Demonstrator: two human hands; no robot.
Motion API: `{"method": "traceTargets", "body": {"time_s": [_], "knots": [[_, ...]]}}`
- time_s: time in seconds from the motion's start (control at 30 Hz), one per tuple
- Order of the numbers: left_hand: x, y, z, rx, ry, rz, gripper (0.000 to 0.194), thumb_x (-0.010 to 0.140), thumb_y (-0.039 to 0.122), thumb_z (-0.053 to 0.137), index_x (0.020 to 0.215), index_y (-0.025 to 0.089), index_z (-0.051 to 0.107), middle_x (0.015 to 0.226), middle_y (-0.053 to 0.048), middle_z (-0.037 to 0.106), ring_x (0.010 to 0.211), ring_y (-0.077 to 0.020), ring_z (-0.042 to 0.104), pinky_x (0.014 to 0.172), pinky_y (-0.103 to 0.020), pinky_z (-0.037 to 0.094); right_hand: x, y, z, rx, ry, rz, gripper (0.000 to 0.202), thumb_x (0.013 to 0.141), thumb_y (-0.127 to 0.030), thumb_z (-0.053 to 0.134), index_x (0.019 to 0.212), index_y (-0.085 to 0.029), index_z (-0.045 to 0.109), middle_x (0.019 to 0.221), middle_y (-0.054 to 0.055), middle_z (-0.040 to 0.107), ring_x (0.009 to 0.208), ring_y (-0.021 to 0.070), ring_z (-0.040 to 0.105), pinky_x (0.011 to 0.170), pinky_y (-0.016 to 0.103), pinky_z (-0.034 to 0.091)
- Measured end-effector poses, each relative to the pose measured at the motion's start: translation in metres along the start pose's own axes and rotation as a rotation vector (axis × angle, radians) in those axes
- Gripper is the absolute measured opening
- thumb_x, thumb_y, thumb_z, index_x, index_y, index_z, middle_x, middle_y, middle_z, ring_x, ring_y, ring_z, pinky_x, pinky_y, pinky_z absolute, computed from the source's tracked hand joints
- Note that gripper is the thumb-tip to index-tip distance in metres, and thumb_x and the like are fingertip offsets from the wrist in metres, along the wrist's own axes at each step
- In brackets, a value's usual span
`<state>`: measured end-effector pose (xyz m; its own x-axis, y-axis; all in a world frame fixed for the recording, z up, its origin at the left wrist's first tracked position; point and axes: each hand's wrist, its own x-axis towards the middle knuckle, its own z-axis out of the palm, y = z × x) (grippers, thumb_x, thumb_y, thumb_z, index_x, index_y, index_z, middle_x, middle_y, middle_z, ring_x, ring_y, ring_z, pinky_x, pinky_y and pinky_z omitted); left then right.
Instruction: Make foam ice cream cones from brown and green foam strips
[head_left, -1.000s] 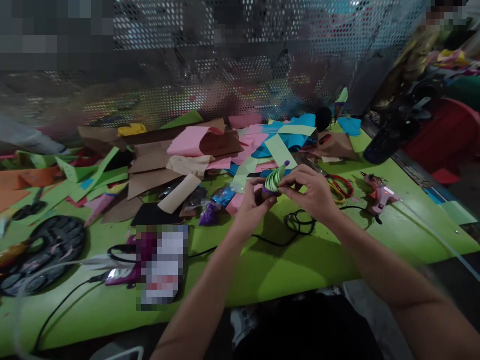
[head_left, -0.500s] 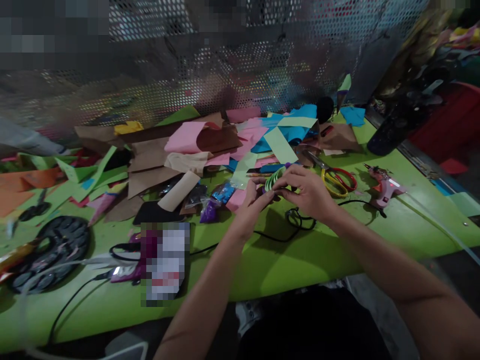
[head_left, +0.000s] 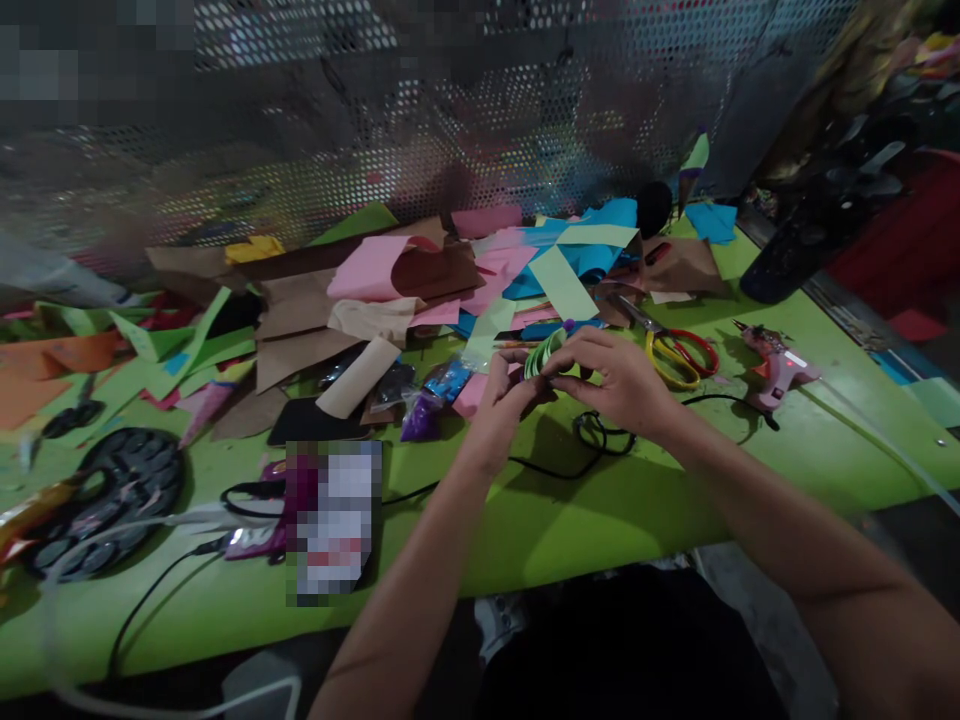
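Note:
Between both hands, above the green table, is a light green coiled paper piece with a small purple ball at its upper end. My left hand grips its lower left side, thumb and fingers bent round it. From the right, my right hand pinches it with the fingertips, which partly hide it. Below the hands a black cable lies looped. Scissors with red and yellow handles rest just beyond my right hand.
A pink glue gun lies at the right, beside a dark bottle. Behind the hands are paper and felt scraps against a perforated metal panel. To the left are a dark round tray and a purple power strip.
The coiled piece has tilted slightly, its purple-ball end moving a little left and up. Both hands keep their hold. The whole view has shifted slightly.

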<state>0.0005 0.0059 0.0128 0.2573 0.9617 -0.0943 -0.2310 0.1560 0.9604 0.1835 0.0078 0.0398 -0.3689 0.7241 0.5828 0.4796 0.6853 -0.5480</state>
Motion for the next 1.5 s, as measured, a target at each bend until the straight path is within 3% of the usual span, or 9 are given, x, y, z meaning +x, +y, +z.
{"method": "traceTargets", "body": {"time_s": [0.43, 0.8, 1.23, 1.5], "knots": [[-0.0004, 0.0001, -0.0013, 0.035, 0.009, -0.012, 0.037, 0.081, 0.035, 0.068, 0.108, 0.024, 0.045, 0.094, 0.002, 0.069, 0.069, -0.0112, 0.064, 0.062, -0.024, 0.044, 0.0004, -0.0007, -0.0029, -0.055, 0.035, -0.096, 0.004, 0.092, -0.018, 0.070, 0.095, -0.021, 0.069, 0.093, 0.005, 0.072, 0.085, 0.0184, 0.067, 0.072, 0.029, 0.052], [-0.0011, 0.0019, -0.0021, 0.153, -0.037, 0.016, 0.041, 0.079, 0.033, 0.067, 0.111, 0.025, 0.043, 0.087, 0.004, 0.065, 0.071, -0.0127, 0.063, 0.068, -0.027, 0.045, -0.0011, -0.0019, -0.0011, -0.188, 0.041, -0.096, 0.003, 0.092, -0.019, 0.067, 0.090, -0.021, 0.068, 0.088, 0.005, 0.071, 0.081, 0.0191, 0.065, 0.071, 0.030, 0.048], [-0.0016, 0.0007, -0.0056, 0.216, 0.007, 0.048, 0.034, 0.081, 0.026, 0.060, 0.111, 0.025, 0.046, 0.092, 0.002, 0.061, 0.073, -0.0121, 0.058, 0.072, -0.027, 0.047, -0.0001, -0.0053, -0.0043, 0.000, 0.082, -0.063, 0.007, 0.091, -0.013, 0.067, 0.090, -0.021, 0.068, 0.087, 0.003, 0.070, 0.078, 0.0162, 0.064, 0.071, 0.028, 0.051], [-0.0017, 0.0008, -0.0054, 0.239, 0.025, 0.140, 0.037, 0.079, 0.025, 0.057, 0.116, 0.025, 0.051, 0.101, -0.001, 0.057, 0.083, -0.0142, 0.054, 0.073, -0.027, 0.048, -0.0019, -0.0057, 0.0008, -0.053, 0.023, -0.157, 0.008, 0.092, -0.017, 0.067, 0.093, -0.021, 0.074, 0.088, 0.005, 0.074, 0.086, 0.0197, 0.069, 0.076, 0.031, 0.055]]}}
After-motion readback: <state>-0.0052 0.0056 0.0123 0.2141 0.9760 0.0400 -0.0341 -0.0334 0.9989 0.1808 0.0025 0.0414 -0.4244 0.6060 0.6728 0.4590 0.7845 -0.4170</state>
